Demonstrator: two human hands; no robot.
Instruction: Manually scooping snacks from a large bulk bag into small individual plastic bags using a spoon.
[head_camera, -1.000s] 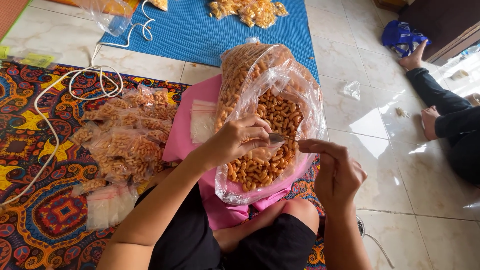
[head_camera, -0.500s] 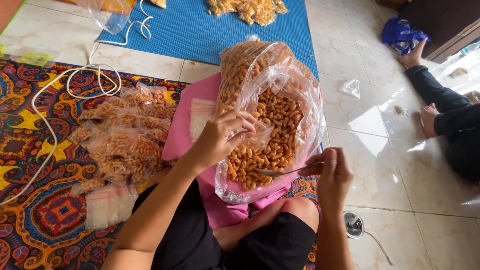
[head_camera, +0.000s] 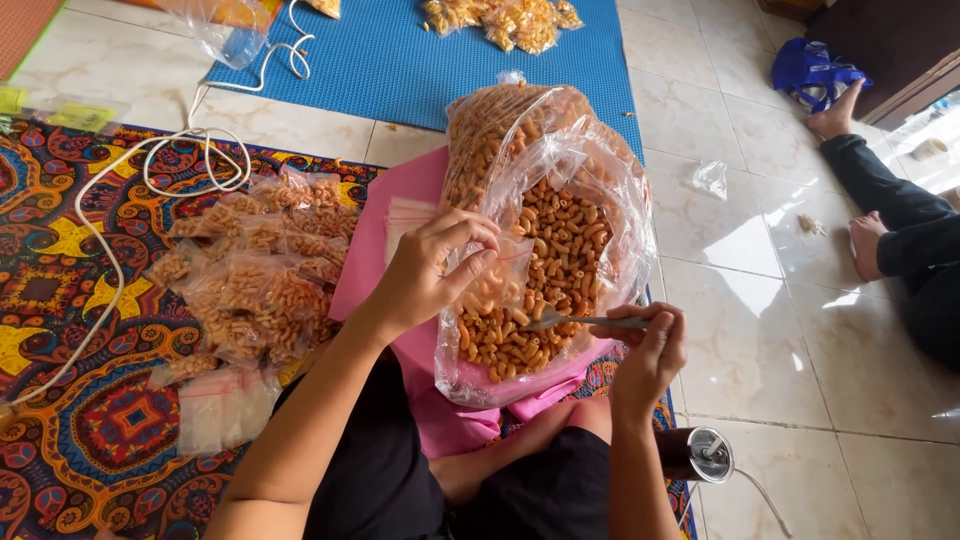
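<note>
Clear plastic: your left hand (head_camera: 425, 275) pinches a small bag (head_camera: 497, 277) at the mouth of the big snack sack (head_camera: 560, 240) on your lap. Your right hand (head_camera: 650, 345) grips a spoon (head_camera: 575, 322), bowl inside the sack. Filled packets (head_camera: 255, 270) crowd the left edge; bare tile floor (head_camera: 760, 330) lies open to the right.

The spoon (head_camera: 575, 322) bowl is buried among the snacks in my large bag (head_camera: 545, 250), unseen. My forearms run off the bottom edge. The seated person (head_camera: 905, 230) is cut off at right.
</note>
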